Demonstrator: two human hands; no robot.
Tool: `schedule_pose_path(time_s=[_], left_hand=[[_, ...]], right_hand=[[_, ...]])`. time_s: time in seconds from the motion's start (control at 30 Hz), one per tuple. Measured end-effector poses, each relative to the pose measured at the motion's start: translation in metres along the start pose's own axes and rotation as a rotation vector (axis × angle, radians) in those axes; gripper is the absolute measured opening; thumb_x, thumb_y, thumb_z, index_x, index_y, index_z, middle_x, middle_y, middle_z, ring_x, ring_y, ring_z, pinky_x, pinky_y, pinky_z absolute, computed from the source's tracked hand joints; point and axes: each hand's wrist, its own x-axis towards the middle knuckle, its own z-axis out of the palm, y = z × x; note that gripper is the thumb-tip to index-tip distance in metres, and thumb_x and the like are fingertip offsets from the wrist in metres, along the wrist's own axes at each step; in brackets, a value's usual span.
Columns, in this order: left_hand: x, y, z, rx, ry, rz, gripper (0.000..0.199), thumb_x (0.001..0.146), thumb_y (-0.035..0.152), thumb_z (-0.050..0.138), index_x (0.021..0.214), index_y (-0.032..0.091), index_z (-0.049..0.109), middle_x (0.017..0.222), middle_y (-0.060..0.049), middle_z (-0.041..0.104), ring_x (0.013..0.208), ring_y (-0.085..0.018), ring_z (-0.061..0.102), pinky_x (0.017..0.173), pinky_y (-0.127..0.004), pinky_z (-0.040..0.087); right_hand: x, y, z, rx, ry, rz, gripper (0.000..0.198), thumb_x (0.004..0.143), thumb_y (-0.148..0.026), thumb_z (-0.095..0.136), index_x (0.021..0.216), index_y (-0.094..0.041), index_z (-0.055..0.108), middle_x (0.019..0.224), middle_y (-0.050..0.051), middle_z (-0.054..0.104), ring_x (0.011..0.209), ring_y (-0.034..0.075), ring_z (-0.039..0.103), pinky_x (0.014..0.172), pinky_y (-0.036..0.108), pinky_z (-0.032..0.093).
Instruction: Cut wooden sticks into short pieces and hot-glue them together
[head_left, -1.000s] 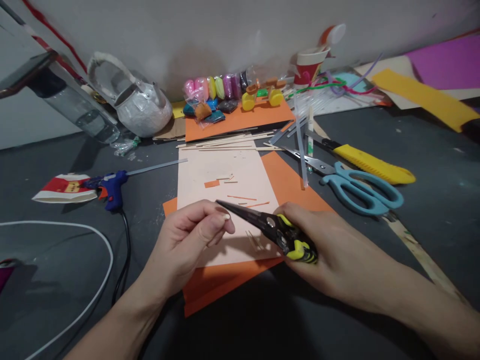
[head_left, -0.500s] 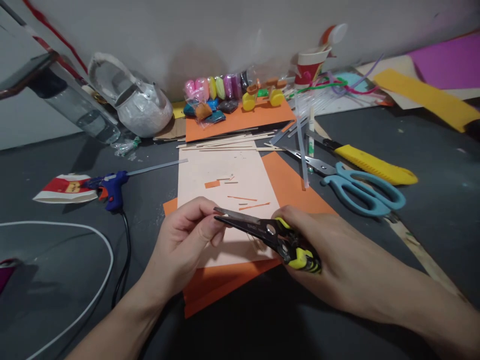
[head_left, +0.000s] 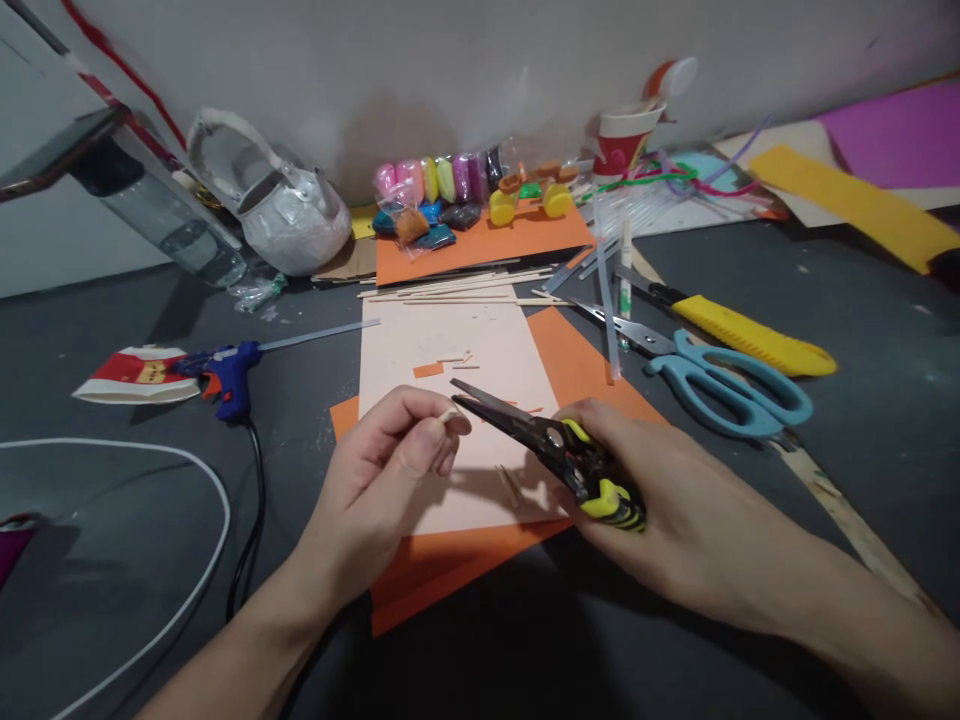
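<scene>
Left hand pinching, right hand gripping (scissors)

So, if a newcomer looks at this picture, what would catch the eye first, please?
Probably the black-and-yellow scissors in the right grip, near the centre, blades apart beside the small pale piece pinched in the left grip. Next, perhaps, the colourful wrapped packs at the back and the silvery kettle-shaped pot to their left.

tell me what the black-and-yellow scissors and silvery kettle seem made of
Scissors: dark blades, probably metal, given their dull sheen; the grips look like plastic or rubber, from their smooth moulded yellow parts. Kettle: uneven, silvery, slightly glossy skin, perhaps foil or painted papier-mâché.
</scene>
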Motion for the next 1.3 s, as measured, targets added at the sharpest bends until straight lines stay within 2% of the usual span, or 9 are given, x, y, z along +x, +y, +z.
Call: schedule_pose_path(time_s=[0.07,0.2,0.43,0.73,0.9,1.13,1.3], left_hand=[[0.0006,-0.0005,-0.0006,0.043,-0.011,-0.001,0.012,0.095,0.028,0.059,0.089,0.023,0.067,0.069,0.0,0.057,0.068,-0.014,0.054,0.066,-0.027,0.044],[-0.0003,0.0009,-0.002,0.115,-0.035,-0.012,0.011,0.095,0.026,0.059,0.092,0.022,0.069,0.071,-0.001,0.067,0.07,-0.015,0.062,0.069,-0.027,0.048],[-0.0014,0.0028,-0.0018,0.093,-0.036,-0.011,0.013,0.096,0.018,0.058,0.093,0.024,0.07,0.076,0.002,0.074,0.073,-0.012,0.07,0.073,-0.022,0.055],[-0.0025,0.0061,-0.0021,0.159,-0.03,-0.019,0.014,0.096,0.019,0.059,0.091,0.027,0.071,0.078,0.006,0.075,0.075,-0.008,0.07,0.074,-0.017,0.054],[-0.0025,0.0044,-0.0046,0.211,-0.032,0.034,0.012,0.095,0.02,0.06,0.093,0.027,0.07,0.082,0.004,0.076,0.078,-0.01,0.071,0.076,-0.018,0.053],[-0.0028,0.0058,-0.0028,0.263,-0.027,0.047,0.014,0.094,0.016,0.061,0.091,0.026,0.07,0.081,0.004,0.076,0.079,-0.009,0.071,0.077,-0.018,0.053],[-0.004,0.006,0.0003,0.255,0.007,0.057,0.016,0.093,0.014,0.062,0.086,0.026,0.069,0.079,0.008,0.076,0.078,-0.006,0.07,0.08,-0.014,0.052]], right_hand=[[-0.0005,-0.0005,-0.0011,-0.011,-0.005,-0.003,0.017,0.08,-0.027,0.057,0.094,-0.022,0.048,0.084,0.004,0.067,0.071,0.021,0.061,0.057,0.029,0.039],[-0.0007,-0.0014,-0.0015,-0.044,-0.001,0.001,0.016,0.078,-0.026,0.056,0.09,-0.022,0.046,0.08,0.004,0.066,0.068,0.02,0.059,0.055,0.029,0.037],[-0.0003,-0.001,-0.0026,-0.064,-0.037,0.017,0.015,0.078,-0.028,0.056,0.087,-0.023,0.044,0.08,0.004,0.065,0.068,0.021,0.057,0.055,0.029,0.034],[-0.0001,-0.0007,-0.0016,-0.038,-0.081,0.032,0.015,0.078,-0.026,0.055,0.089,-0.024,0.045,0.08,0.003,0.064,0.068,0.022,0.057,0.055,0.03,0.033],[-0.0009,-0.0024,-0.0026,-0.011,-0.09,0.027,0.014,0.08,-0.029,0.055,0.09,-0.024,0.046,0.08,0.002,0.065,0.067,0.021,0.058,0.055,0.03,0.033],[-0.0033,-0.0034,-0.0021,-0.046,-0.083,0.039,0.011,0.079,-0.025,0.054,0.088,-0.024,0.047,0.077,0.002,0.064,0.065,0.021,0.059,0.054,0.029,0.032],[-0.0033,-0.0009,0.0026,-0.109,-0.034,0.037,0.01,0.076,-0.02,0.051,0.084,-0.024,0.047,0.074,0.003,0.064,0.061,0.021,0.057,0.053,0.029,0.031]])
